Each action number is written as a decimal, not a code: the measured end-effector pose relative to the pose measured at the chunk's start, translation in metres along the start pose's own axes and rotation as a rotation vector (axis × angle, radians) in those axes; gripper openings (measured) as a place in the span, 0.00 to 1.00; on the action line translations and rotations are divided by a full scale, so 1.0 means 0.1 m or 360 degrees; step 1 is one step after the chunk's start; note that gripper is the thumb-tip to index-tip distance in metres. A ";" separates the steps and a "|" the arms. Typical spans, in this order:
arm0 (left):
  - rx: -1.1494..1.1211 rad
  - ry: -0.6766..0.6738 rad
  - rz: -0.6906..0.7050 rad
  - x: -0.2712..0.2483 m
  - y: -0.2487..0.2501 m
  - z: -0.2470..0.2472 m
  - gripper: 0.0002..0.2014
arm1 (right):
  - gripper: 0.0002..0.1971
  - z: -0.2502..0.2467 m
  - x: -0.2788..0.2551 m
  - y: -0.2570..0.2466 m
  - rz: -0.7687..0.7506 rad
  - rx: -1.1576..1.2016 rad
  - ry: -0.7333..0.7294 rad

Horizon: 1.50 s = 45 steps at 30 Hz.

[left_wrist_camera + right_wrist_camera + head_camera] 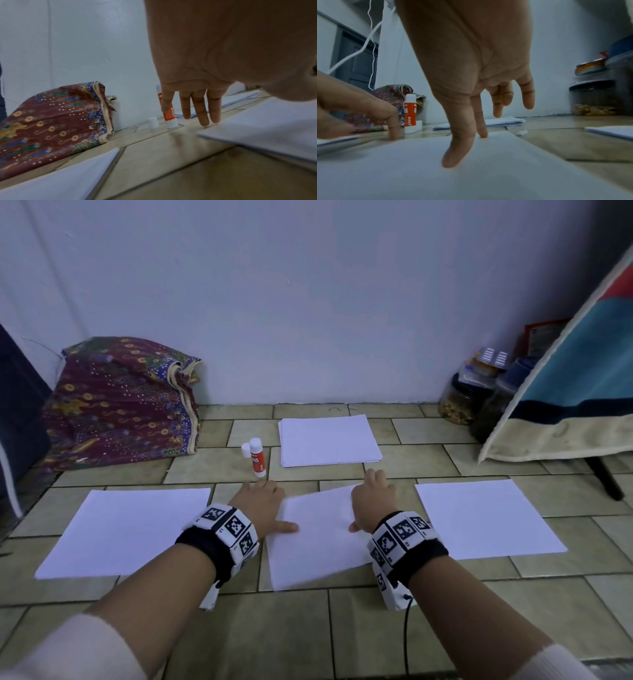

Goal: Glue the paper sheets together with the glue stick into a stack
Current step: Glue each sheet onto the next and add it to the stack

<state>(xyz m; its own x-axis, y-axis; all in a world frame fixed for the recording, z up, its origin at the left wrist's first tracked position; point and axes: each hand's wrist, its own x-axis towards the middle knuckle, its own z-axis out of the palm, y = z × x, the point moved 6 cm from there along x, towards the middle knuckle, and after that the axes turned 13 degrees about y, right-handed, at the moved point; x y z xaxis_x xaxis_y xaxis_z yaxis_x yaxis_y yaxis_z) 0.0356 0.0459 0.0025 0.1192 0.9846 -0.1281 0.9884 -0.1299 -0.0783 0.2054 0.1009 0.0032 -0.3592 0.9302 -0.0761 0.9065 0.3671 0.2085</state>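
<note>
- Down on the tiled floor (308, 628), the middle sheet (318, 546) lies slightly askew between both hands.
- Left hand (260, 505) rests at that sheet's left edge, its grip released: fingers straight, fingertips (205, 121) touching the floor at the sheet's far left corner, thumb lying on the paper.
- Right hand (375, 498) sits on the sheet's far right part, grip also released; the thumb (457, 151) and one finger press down on the paper, the other fingers lifted off it.
- Left sheet (126, 530) and right sheet (486, 518) lie flat on either side, apart from the middle one.
- Paper stack (329, 440) lies farther back, near the wall.
- Glue stick (257, 457) stands upright just left of the stack, uncapped, with its white cap (246, 449) standing beside it on the floor.
- Patterned cloth bundle (120, 402) sits against the wall at far left; jars (459, 402) stand at far right.
</note>
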 end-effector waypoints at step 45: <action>-0.0030 0.0003 -0.0051 -0.06 -0.15 -0.02 0.17 | 0.16 -0.13 -0.12 -0.87 -0.0205 0.0139 0.0022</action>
<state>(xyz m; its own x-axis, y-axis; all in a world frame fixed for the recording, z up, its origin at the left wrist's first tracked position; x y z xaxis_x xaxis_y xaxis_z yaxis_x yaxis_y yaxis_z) 0.0206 0.0417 0.0061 0.0877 0.9884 -0.1238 0.9933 -0.0961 -0.0637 0.1281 0.0578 -0.0015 -0.4762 0.8754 -0.0833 0.8683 0.4830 0.1125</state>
